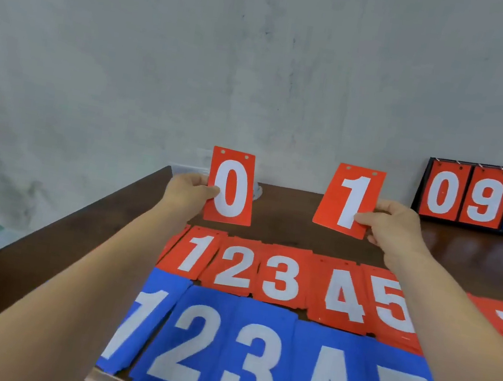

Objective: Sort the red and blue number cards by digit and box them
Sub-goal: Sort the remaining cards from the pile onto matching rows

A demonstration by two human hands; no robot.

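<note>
Your left hand [188, 192] pinches red 0 card [231, 187], right hand [391, 227] red 1 card [348, 201]; a drop could scramble rows [279, 276] at table [462, 254] front edge.

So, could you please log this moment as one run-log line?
left hand: pinches red 0 card | right hand: pinches red 1 card | table: red row, blue row laid by digit
</note>
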